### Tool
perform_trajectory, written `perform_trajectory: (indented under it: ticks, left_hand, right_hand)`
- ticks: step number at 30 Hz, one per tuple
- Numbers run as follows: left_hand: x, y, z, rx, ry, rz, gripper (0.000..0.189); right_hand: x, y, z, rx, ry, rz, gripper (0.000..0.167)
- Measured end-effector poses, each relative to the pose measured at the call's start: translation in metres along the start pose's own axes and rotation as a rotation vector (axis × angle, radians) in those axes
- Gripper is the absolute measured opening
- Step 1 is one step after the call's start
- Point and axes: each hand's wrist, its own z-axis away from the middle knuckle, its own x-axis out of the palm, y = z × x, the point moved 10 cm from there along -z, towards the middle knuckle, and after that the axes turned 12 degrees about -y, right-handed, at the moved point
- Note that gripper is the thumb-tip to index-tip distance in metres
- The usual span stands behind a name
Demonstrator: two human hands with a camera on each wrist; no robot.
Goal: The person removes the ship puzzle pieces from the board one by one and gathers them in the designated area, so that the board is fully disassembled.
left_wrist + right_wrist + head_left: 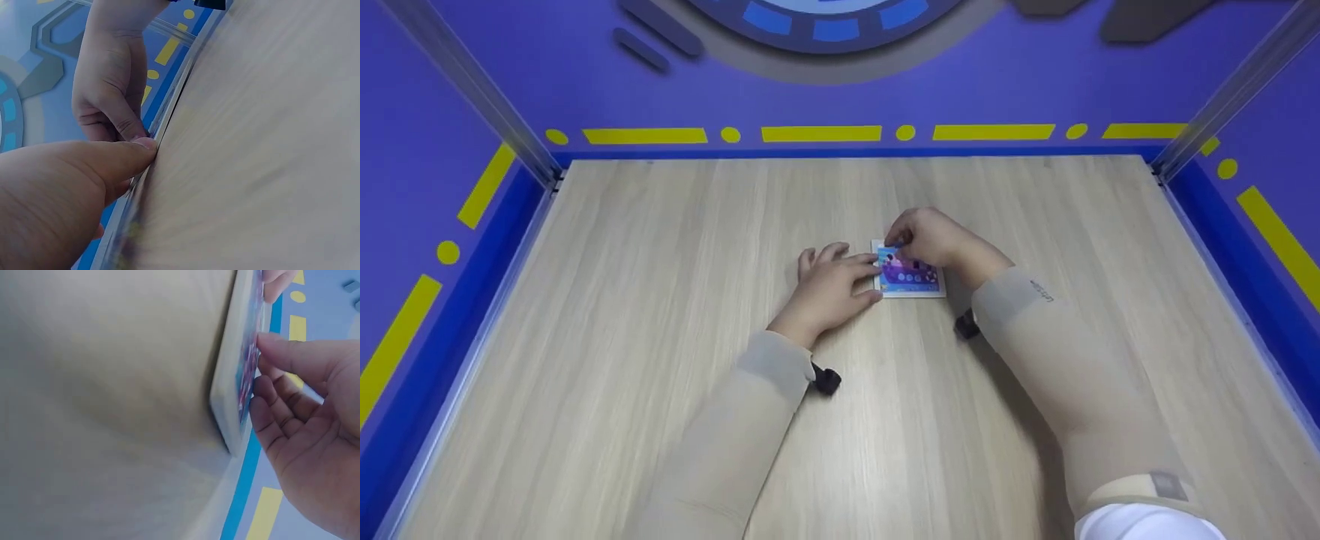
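A small square picture board [911,288] with a white border lies flat on the table, showing a purple ship on blue. Dark spots mark its printed face. My left hand [829,291] rests at the board's left side, fingers spread and touching that edge, thumb by the near left corner. Over the board's far part is my right hand [934,238], its fingers bent down onto the picture. Seen from the right wrist, the thumb and fingertips of this hand [315,394] meet the face of the board [228,391]; whether they pinch something small is hidden.
The wood-grain table [660,262] spreads around the board. A purple wall [840,105] with yellow dashes stands behind, and similar panels flank both sides. A small black camera [826,381] sits at the left wrist, another [966,325] at the right.
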Motion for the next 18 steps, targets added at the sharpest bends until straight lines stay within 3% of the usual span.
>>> perform_trajectory:
  ticks: [4,10,18]
  left_hand:
    - [0.0,0.0005,0.0004,-0.001,0.001,-0.002,0.05]
    - [0.001,-0.0003,-0.0009,-0.014,-0.008,-0.028,0.049]
    - [0.001,-0.0012,-0.0001,-0.017,-0.02,-0.02,0.051]
  right_hand:
    - [0.0023,0.0042,-0.0012,0.059,-0.008,-0.033,0.024]
    - [0.004,0.003,-0.0029,0.046,-0.03,-0.039,0.016]
    - [0.0072,0.0027,-0.0056,0.023,-0.062,-0.058,0.041]
